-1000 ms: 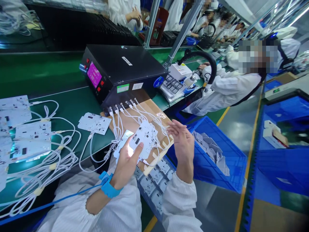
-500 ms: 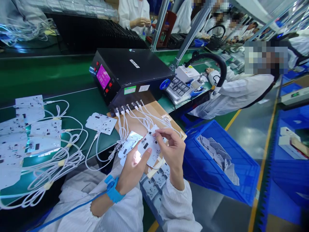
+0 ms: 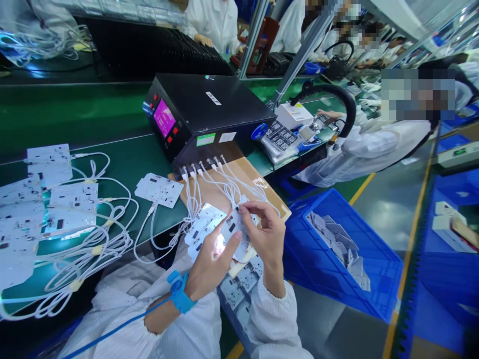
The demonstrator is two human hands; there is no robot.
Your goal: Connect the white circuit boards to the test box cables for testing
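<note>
A white circuit board [image 3: 236, 230] is gripped in my left hand [image 3: 213, 259], thumb on its face, with light glowing under the fingers. My right hand [image 3: 265, 232] pinches the upper edge of that board near a small dark part. Another white board [image 3: 204, 224] lies just left of it, above my left hand. White cables [image 3: 228, 189] run from the front of a black tester box [image 3: 213, 109] with a pink screen [image 3: 164, 117] over a brown cardboard sheet [image 3: 247, 172]. A blue strap [image 3: 179, 291] is round my left wrist.
At the left, several white boards [image 3: 73, 204] with looped cables cover the green bench; a single board [image 3: 159, 189] lies nearer the box. A blue bin [image 3: 359, 299] holding board pieces stands right. Below my hands is a tray of boards [image 3: 239, 294]. A person [image 3: 385, 144] sits at the right.
The view has shifted slightly, so the bench items appear a little further right. Both hands keep hold of the board, which appears slightly lower. The person opposite has lowered their hands.
</note>
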